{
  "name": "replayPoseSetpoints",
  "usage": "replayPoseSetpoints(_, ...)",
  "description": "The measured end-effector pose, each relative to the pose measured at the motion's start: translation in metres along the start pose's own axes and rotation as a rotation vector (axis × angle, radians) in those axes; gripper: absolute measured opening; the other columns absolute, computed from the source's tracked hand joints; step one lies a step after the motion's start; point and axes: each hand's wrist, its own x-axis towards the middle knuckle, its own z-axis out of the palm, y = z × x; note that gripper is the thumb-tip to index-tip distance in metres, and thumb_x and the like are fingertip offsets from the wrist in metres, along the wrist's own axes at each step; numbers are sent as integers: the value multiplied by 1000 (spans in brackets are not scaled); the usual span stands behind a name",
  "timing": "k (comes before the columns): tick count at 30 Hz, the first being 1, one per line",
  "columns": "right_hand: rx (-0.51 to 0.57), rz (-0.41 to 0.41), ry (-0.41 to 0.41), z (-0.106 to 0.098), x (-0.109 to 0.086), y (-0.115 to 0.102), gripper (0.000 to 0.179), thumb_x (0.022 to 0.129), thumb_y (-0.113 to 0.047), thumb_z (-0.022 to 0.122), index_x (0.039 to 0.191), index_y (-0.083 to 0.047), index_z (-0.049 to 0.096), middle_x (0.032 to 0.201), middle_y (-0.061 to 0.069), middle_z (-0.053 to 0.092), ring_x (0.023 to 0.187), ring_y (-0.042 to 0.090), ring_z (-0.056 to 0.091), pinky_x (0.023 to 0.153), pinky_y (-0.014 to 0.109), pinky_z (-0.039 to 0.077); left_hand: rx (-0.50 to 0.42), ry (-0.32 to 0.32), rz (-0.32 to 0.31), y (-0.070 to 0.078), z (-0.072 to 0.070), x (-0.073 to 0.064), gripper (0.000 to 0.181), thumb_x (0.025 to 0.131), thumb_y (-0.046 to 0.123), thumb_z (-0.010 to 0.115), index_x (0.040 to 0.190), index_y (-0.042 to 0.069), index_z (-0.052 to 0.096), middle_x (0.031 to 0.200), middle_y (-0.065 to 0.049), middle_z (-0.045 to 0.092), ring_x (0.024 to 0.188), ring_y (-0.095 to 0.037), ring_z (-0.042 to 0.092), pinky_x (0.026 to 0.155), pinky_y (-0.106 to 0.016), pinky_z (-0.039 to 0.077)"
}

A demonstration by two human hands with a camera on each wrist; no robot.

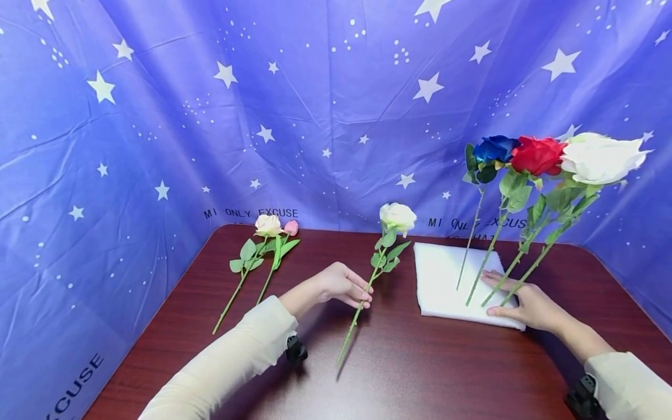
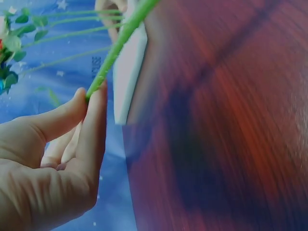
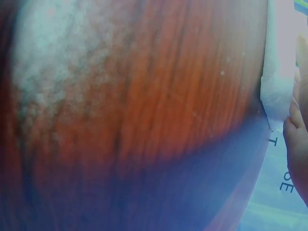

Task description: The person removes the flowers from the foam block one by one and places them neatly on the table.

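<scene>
We find the left hand [image 1: 343,286] pinching the green stem of a pale rose [image 1: 397,217] between thumb and fingers, the bloom tilted up and away over the table [image 1: 420,373], to the left of a white foam block [image 1: 441,280]. The right hand [image 1: 535,306] is not closed round anything; its fingers lie spread on the block's near right part, beside the standing stems.

Four stems stand slanted in the block, under a blue rose [image 1: 495,149], a red rose [image 1: 538,155] and a large white rose [image 1: 601,157]. A cream rose [image 1: 268,226] and a pink tulip [image 1: 291,227] lie at the left.

We judge the step in hand to be bringing the pale rose to the block, with the right hand steadying it. The next move, in our judgement, calls for raising the stem's lower end over the bare left part of the block and pushing it in upright.

We note these limits. The blooms overlap, so we cannot match a separate head to the fourth stem. The left sleeve covers the tulip's lower stem. We cannot tell whether the held stem's tip touches the table. The right wrist view is blurred and cuts off most of the hand.
</scene>
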Motion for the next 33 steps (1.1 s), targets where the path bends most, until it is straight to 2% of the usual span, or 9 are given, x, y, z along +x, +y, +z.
replayPoseSetpoints(4,-1,-1,3,-1,1,0,71,64,-22,86,130,-11,61,141,-32,30,128,-29,19,99,-11,16,39,-2,-28,1,-9,-2,29,86,-12,60,114,-18,61,96,-29,71,70,-18,71,78,-35,62)
replayPoseSetpoints(12,0,12,3,0,1,2,71,65,-23,86,130,-12,61,141,-31,32,128,-29,20,98,-12,16,16,65,-24,-7,-26,-4,27,85,-13,60,111,-19,62,75,-12,71,66,-17,70,76,-34,62)
replayPoseSetpoints(19,3,-3,11,2,-1,3,71,64,-22,87,130,-11,61,140,-33,31,129,-29,20,99,-11,16,38,97,-24,-20,-35,-8,26,83,-12,64,108,-19,63,78,-14,73,66,-17,71,74,-33,62)
replayPoseSetpoints(26,8,-23,25,1,-2,3,71,63,-20,87,129,-9,62,141,-34,31,129,-29,20,100,-10,17,42,125,-29,-28,-45,-19,26,81,-13,66,106,-20,63,70,-6,70,65,-18,71,72,-32,62)
replayPoseSetpoints(33,14,-11,18,1,-1,2,70,64,-20,86,128,-8,62,141,-33,30,128,-30,20,100,-11,17,54,149,-47,-36,-60,-31,24,82,-13,64,105,-19,63,70,-7,70,66,-17,70,72,-31,62)
